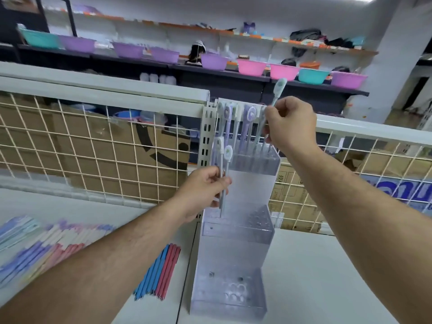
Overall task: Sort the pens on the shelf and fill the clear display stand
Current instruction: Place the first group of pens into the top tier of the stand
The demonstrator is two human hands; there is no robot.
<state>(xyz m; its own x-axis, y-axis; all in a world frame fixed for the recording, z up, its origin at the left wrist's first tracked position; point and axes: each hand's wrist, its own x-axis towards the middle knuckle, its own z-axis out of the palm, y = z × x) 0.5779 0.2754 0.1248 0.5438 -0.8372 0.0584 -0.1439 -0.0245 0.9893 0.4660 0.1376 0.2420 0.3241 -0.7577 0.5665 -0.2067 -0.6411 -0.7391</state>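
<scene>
in the centre of the frame the right hand [291, 123] pinches 1 pale green pen [280, 86] upright over the top tier of the clear display stand [247, 185], probably to drop it in a hole, while the left hand [205, 192] grips 2 more pens [228, 152] ready beside the stand.

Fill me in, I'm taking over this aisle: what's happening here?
A person is loading the tall clear plastic tiered display stand on the white shelf. Their right hand pinches a pale green round-capped pen above the top tier, where several purple and white pens already stand. Their left hand grips two more pale pens at the stand's left edge. The middle and bottom tiers hold no pens yet. Loose blue and pink pens lie to the left.
</scene>
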